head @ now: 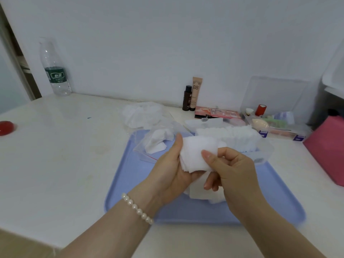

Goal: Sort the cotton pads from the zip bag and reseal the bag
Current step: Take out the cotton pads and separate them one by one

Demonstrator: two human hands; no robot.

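A: Big things first?
B: White desk (65, 146), then blue tray (275, 198) on it, near edge.

A: On the tray?
B: Clear zip bag (149, 155), mouth open, red strip at its near edge, a few pads (155, 144) left inside. Just right of it, a clear box (264, 155) with a neat row of pads (232, 135) on edge. Loose pads (202, 192) lying flat under the hands.

A: Off the tray?
B: Another bag of white pads (141, 114) behind, by the wall. Bottle (54, 69) far left.

A: And the hands?
B: Both grasping one stack of pads (195, 155), above the tray. Left hand (171, 174) cupped around its left side, thumb up the edge. Right hand (229, 168) pinching the right side, thumb on top.

A: Step in hand?
B: Probably squaring the stack, mid-sort. Bag not yet emptied or sealed.

A: Next move?
B: Likely setting the stack on edge into the box beside the row. Calls for a firm pinch so thin pads don't fan out. Then the remaining pads, then pressing the zip shut.
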